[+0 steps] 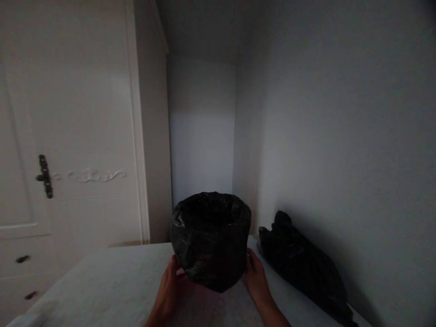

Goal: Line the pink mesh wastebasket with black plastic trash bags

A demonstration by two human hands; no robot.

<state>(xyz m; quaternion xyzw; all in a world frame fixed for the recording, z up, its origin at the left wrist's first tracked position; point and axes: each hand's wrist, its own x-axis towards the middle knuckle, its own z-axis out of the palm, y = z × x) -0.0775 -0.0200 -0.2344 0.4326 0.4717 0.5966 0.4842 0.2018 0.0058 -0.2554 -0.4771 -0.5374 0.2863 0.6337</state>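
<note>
A black trash bag (211,254) stands with its round mouth wide and facing up, its edge turned outward as if over a container's rim. Its inside is dark. Below its lower edge a faint pink tint shows, but I cannot make out what lies there. My left hand (167,284) grips the bag's lower left side, some fingers hidden behind it. On the lower right side, my right hand (256,278) holds it the same way, fingertips partly tucked behind the plastic.
A pale table (112,281) lies under the bag. To the right, a second, bunched-up black bag (303,263) lies against the grey wall (340,150). A white wardrobe (91,113) with dark handles stands at the left.
</note>
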